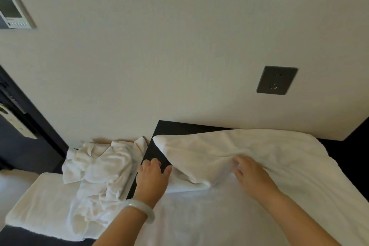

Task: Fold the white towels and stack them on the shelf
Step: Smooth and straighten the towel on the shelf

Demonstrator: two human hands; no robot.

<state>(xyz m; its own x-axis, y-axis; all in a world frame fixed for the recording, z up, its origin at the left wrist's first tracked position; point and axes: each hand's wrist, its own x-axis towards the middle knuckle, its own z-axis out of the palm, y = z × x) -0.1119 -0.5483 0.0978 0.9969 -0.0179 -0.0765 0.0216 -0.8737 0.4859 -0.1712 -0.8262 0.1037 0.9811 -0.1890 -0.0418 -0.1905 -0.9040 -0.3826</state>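
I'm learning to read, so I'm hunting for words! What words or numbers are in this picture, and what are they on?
Wall control panel: small print below its screen, too blurred to read.
Door lock plate: faint marks, too blurred to read.
Wall socket: no words, only plug holes.
White towels: no label shows.
So nothing here can be read.

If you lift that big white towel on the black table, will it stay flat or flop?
Probably flop: the white towel bunches into soft folds where the right hand grips it. It probably won't roll or break; the crumpled towels beside it lie limp too.
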